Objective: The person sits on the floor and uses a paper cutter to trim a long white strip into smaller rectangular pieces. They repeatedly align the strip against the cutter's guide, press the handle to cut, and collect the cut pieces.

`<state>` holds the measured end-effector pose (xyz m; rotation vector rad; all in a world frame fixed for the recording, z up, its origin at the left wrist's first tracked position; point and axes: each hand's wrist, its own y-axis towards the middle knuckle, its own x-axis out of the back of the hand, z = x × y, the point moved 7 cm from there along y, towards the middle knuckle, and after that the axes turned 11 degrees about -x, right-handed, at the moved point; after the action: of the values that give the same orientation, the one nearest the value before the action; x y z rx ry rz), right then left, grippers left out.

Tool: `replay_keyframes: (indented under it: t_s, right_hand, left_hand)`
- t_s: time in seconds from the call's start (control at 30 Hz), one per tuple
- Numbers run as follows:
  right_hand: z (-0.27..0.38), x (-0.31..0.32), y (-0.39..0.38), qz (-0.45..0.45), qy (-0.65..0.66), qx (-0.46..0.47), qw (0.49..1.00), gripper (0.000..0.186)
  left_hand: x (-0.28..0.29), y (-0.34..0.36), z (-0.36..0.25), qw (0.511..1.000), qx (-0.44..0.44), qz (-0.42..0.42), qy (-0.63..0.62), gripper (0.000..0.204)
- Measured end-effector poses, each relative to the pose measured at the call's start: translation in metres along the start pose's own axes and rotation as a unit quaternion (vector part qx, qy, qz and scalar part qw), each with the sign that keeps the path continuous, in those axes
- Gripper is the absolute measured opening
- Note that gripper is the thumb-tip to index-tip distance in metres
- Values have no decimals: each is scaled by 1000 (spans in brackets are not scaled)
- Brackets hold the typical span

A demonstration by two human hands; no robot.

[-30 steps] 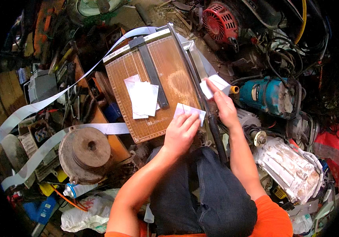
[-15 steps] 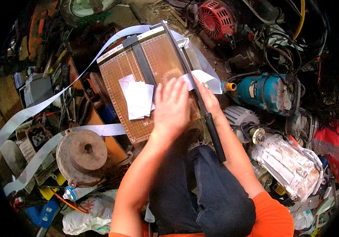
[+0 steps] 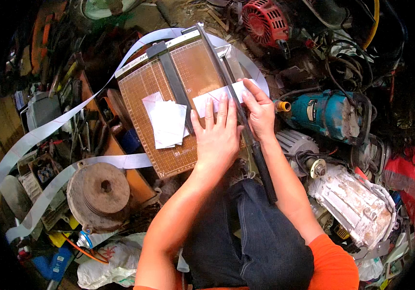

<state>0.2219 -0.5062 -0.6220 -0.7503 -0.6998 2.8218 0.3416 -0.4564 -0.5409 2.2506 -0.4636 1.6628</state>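
A brown gridded paper cutter point(image 3: 140, 87) lies tilted before me, its long blade arm point(image 3: 227, 79) down along the right edge and its black handle point(image 3: 264, 176) pointing at my knees. My left hand point(image 3: 219, 135) rests flat on the board, fingers spread, fingertips on a white paper strip point(image 3: 205, 101). Just right of the blade arm my right hand point(image 3: 261, 113) pinches that strip between thumb and fingers. The strip passes across the blade line and curls away behind the cutter. Left of my left hand sits a loose pile of white paper pieces point(image 3: 169, 124), beside a dark sliding guide point(image 3: 176, 82).
A long paper ribbon point(image 3: 48, 130) loops over the clutter at left. Near it stands a rusty round metal pulley point(image 3: 102, 188). At right lie a teal motor pump point(image 3: 326, 113), a whitish motor housing point(image 3: 355, 200) and a red engine cover point(image 3: 265, 24).
The strip now reaches further left across the board and lies flatter. My left hand has settled with fingers spread; my right hand has turned and closed on the strip.
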Motion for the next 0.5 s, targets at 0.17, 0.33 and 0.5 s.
replay_keyframes:
  t_s: [0.17, 0.33, 0.5]
  right_hand:
    - [2, -8, -2, 0, -17, 10, 1000, 39]
    - [0, -11, -1, -3, -32, 2, 999, 39]
    - [3, -13, -1, 4, -30, 6, 1000, 39]
  left_hand:
    - [-5, 3, 0, 999, 35, 0, 2, 66]
    - [-5, 2, 3, 999, 50, 14, 3, 69]
    - [-3, 2, 4, 998, 62, 12, -19, 71]
